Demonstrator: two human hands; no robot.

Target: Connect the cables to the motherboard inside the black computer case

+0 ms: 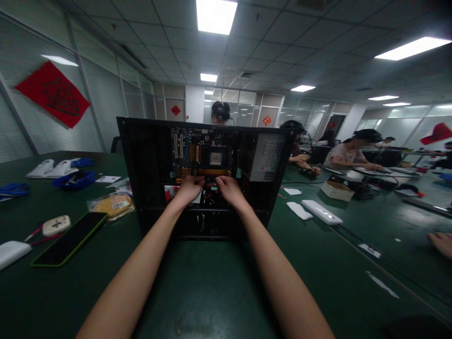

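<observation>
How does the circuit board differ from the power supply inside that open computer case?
The circuit board is dark and crowded with slots and connectors; the power supply shows a pale printed label. The circuit board sits towards the middle, the power supply at the right side. The left hand and right hand work by the circuit board's lower edge, away from the power supply. Both sit inside the black case.

Left hand and right hand observed bare. Behind the wrists, left forearm and right forearm are likewise uncovered, smooth in outline, slender nearest the wrists, broader farther back. Beyond the wrists, fingernail detail is too small to tell.
</observation>
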